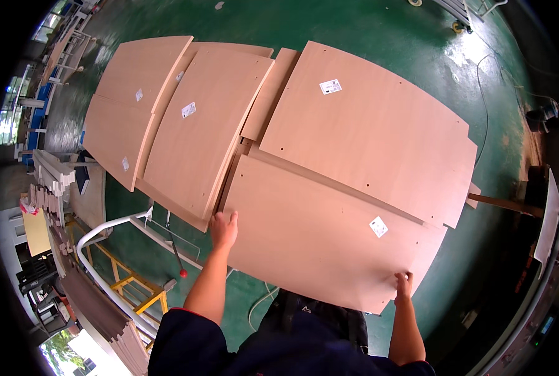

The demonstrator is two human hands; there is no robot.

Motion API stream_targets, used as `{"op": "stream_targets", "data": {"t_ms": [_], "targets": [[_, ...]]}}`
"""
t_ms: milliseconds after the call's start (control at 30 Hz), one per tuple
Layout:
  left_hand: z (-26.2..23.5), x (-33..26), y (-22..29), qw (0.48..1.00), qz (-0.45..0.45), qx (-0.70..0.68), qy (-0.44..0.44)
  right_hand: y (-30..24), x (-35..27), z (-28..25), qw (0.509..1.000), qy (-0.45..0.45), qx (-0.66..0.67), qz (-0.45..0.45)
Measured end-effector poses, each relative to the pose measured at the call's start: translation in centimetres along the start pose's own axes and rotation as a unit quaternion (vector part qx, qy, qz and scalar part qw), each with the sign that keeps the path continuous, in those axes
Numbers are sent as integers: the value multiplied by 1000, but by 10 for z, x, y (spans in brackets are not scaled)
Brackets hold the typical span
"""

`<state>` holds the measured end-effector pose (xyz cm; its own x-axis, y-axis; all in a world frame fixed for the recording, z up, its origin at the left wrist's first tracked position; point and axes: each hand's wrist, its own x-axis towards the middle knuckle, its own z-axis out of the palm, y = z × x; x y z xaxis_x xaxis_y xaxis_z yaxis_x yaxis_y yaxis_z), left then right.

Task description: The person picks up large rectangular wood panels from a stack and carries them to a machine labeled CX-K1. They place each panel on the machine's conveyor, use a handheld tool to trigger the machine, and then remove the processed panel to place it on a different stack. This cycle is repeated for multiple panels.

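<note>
Directly before me lies a light wood-coloured panel (311, 225) with a white label and small drilled holes. My left hand (224, 230) is closed on its left end, thumb upward over the edge. At the panel's near right corner my right hand (404, 286) is closed on the edge, fingertips on the top face; its grip underneath is hidden. Just beyond, a second labelled panel (367, 125) lies alongside, its near edge close to the far edge of the held one. To the left, another labelled panel (207, 119) rests on more boards.
More overlapping panels (119, 125) lie at the far left. A white tubular handle (107, 229) and a yellow metal frame (129, 282) stand at the near left, beside stacked strips (82, 294). Machinery (543, 276) borders the right side. The floor (267, 25) is green.
</note>
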<state>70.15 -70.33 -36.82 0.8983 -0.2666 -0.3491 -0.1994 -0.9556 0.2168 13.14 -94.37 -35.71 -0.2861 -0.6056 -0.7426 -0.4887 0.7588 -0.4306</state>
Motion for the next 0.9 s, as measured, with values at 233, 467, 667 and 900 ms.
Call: {"op": "stream_targets", "data": {"t_ms": [233, 467, 667, 900], "targets": [[-14, -53, -29, 999, -19, -27, -15, 15, -12, -8, 964, 7, 265, 35], [-27, -82, -19, 996, -60, -63, 36, -13, -52, -40, 961, 16, 271, -59], [-85, -23, 134, 990, 47, -114, 66, -116, -22, -74, 958, 62, 222, -169], [-74, 111, 314, 988, 132, -68, 49, -285, 112, -90, 973, 111, 104, -172]]}}
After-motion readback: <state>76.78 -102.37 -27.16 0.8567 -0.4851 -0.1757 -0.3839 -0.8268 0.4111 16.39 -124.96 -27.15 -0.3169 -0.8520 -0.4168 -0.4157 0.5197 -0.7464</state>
